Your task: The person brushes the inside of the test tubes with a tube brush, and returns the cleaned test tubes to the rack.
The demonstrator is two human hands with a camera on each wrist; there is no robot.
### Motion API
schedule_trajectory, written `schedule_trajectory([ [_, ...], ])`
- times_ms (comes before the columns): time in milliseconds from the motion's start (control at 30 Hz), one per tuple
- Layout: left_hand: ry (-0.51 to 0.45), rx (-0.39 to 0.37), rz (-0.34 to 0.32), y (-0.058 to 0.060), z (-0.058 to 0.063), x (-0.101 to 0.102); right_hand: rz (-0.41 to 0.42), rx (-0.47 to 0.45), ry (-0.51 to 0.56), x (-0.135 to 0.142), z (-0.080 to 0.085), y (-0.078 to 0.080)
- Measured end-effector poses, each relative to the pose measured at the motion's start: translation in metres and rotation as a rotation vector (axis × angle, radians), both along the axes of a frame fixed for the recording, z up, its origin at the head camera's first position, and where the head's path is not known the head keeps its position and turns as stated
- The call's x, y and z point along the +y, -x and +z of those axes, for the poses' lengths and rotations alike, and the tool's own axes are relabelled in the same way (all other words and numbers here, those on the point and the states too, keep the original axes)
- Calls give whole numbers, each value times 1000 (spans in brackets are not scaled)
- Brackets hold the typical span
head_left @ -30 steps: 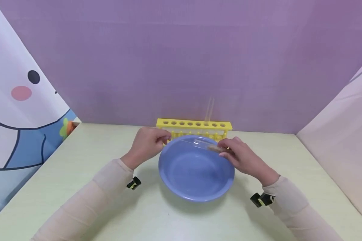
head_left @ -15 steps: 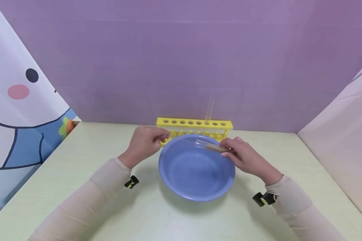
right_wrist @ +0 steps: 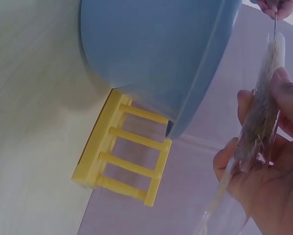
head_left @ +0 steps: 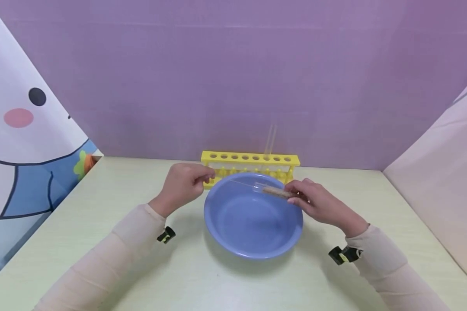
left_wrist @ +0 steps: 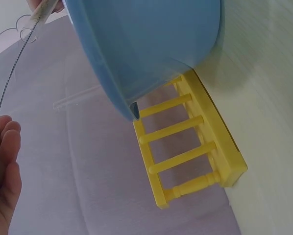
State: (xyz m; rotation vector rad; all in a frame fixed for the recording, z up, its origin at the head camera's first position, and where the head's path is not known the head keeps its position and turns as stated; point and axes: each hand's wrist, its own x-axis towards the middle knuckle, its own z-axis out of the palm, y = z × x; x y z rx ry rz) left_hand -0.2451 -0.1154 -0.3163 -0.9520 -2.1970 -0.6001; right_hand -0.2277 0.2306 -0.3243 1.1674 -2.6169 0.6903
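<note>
Above the back part of a blue basin (head_left: 253, 226), my right hand (head_left: 319, 203) holds a clear test tube (head_left: 258, 187), tilted with its mouth toward the left. Inside the tube sit the pale bristles of a test tube brush (head_left: 274, 191), as the right wrist view shows up close. My left hand (head_left: 183, 185) pinches the far end of the brush's thin twisted wire handle (left_wrist: 12, 68), left of the basin's rim. The wire runs slightly bowed from those fingertips into the tube's mouth. Part of the tube is hidden behind the right fingers.
Directly behind the basin stands a yellow test tube rack (head_left: 241, 158), its lower part partly covered by the basin. One clear test tube (head_left: 270, 139) stands upright in a hole right of its middle. A purple backdrop (head_left: 233, 77) rises behind the pale table (head_left: 218, 287).
My left hand has shifted slightly left and my right hand slightly right. The brush's bristles now show closer to the tube's mouth.
</note>
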Motion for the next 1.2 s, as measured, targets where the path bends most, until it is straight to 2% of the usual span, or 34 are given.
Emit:
schedule_trajectory([
  [233,-12,21,-15,0,-1,-2,12,-99,-10,6,3,0],
  [400,-14,37,-18,0,-1,-3,51,-178,10,9,5,2],
  [600,-14,24,-18,0,-2,-5,81,-248,17,11,7,3],
  [967,-16,66,-49,0,-5,-10,129,-295,1,16,6,4],
  [1200,-19,61,-60,-1,-5,-12,139,-374,7,19,7,4],
])
